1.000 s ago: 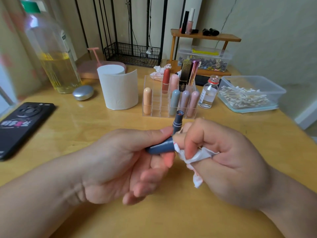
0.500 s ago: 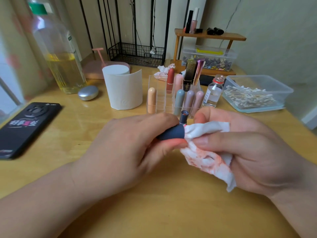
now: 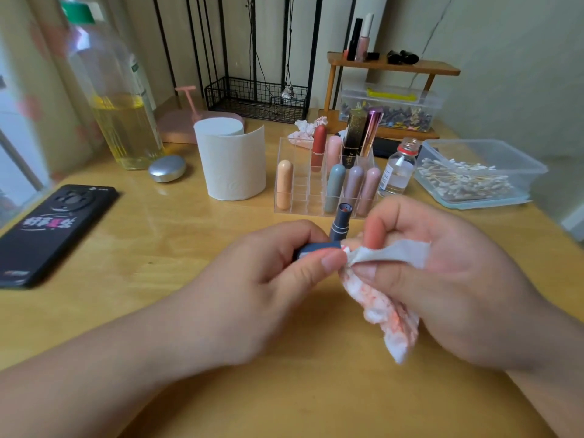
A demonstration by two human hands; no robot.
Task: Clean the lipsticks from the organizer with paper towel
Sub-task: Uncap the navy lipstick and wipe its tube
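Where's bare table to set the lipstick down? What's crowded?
Free: the wood between phone and left hand, in front of the paper roll; also the strip right of the right hand, in front of the swab container. Crowded: the back row, from oil bottle through organizer and vial to that container.

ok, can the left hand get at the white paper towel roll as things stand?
Probably not yet: way to the white paper towel roll looks free, but left hand grips a dark blue lipstick case.
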